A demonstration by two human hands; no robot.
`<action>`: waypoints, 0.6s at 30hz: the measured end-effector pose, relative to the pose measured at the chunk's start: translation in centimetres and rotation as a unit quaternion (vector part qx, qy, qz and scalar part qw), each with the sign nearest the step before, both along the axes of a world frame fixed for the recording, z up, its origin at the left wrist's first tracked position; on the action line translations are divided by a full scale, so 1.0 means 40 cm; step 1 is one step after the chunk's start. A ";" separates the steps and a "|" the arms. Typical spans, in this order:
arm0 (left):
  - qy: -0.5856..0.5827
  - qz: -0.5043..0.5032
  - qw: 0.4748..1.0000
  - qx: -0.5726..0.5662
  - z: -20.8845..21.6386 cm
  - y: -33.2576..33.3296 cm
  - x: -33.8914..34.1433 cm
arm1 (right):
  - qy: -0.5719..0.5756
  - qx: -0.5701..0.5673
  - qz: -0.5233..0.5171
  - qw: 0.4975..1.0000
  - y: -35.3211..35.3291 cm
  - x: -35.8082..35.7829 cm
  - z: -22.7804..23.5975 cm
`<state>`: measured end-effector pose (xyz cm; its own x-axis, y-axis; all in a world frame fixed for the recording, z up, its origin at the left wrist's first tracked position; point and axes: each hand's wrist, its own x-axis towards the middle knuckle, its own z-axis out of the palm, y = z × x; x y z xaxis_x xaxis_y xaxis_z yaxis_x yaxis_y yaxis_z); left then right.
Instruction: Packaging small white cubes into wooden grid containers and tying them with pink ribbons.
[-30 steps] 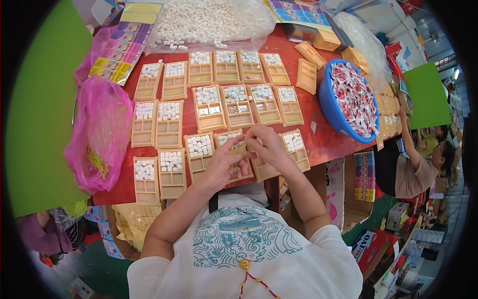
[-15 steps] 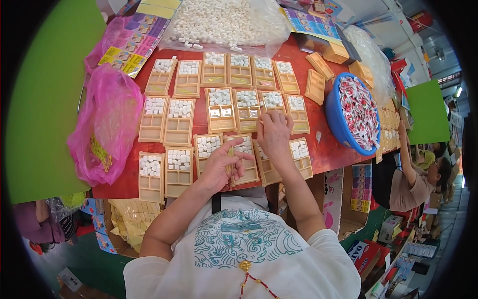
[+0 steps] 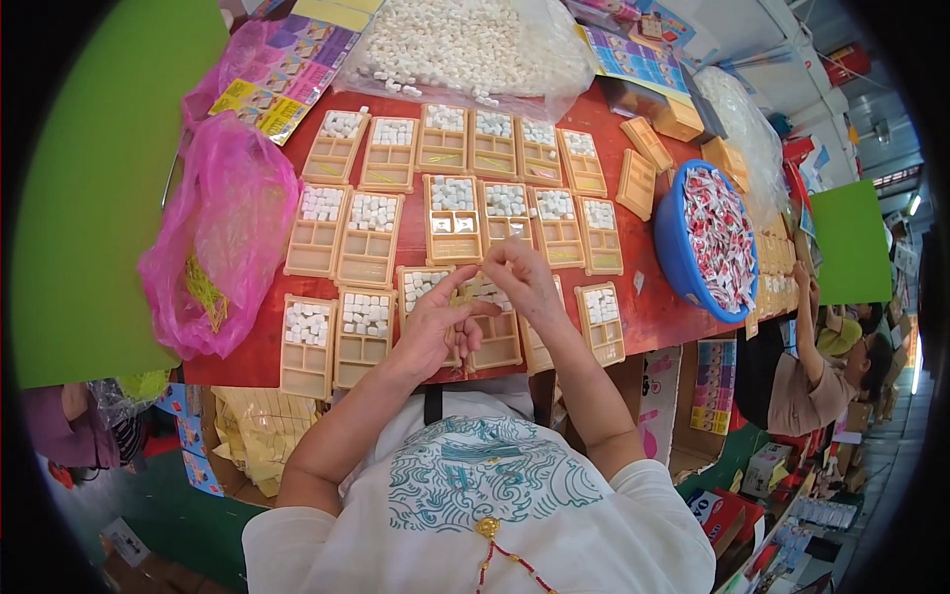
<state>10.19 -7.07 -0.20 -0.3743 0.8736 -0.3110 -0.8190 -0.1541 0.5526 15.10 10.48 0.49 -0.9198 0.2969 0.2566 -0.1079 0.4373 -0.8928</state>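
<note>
My left hand [image 3: 440, 327] is above the nearest row of tan trays, its fingers curled round a small bunch of thin yellowish sticks [image 3: 463, 297]. Right beside it, my right hand [image 3: 524, 285] has its thumb and fingertips pinched together at the top of the bunch; whatever is in the pinch is too small to make out. Under and around both hands stand compartment trays [image 3: 371, 244] filled at the far end with white cubes. Thin yellow-green sticks lie in the near compartment of several far trays [image 3: 439, 158]. One middle tray [image 3: 454, 246] also holds two small clear-and-white pieces.
At the left lies a pink plastic bag [image 3: 233, 208] with yellow-green sticks inside. A large clear bag [image 3: 445, 49] of white cubes spreads across the back. On the right are a blue basin [image 3: 683, 257] of small red-and-white packets and empty trays [image 3: 635, 183]. Another person [image 3: 802, 381] works beyond.
My right hand has drawn back from a middle-row tray toward the left, meeting the sticks in my left hand. The left hand stays nearly in place; the whole view has shifted slightly.
</note>
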 end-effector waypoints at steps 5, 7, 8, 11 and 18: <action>-0.015 0.038 0.999 -0.005 -0.017 -0.036 -0.003 | -0.003 0.219 -0.038 0.975 0.012 -0.061 0.061; -0.035 0.052 0.998 0.003 -0.022 -0.047 -0.007 | -0.007 0.386 -0.038 0.922 0.005 -0.089 0.078; -0.054 0.062 0.997 0.012 -0.022 -0.051 -0.009 | -0.006 0.385 -0.035 0.922 0.000 -0.107 0.084; -0.084 0.078 0.993 0.028 -0.020 -0.052 -0.015 | -0.018 0.524 0.004 0.851 -0.015 -0.148 0.083; -0.088 0.087 0.990 0.067 -0.031 -0.082 -0.029 | -0.084 0.446 0.099 0.886 -0.049 -0.133 0.065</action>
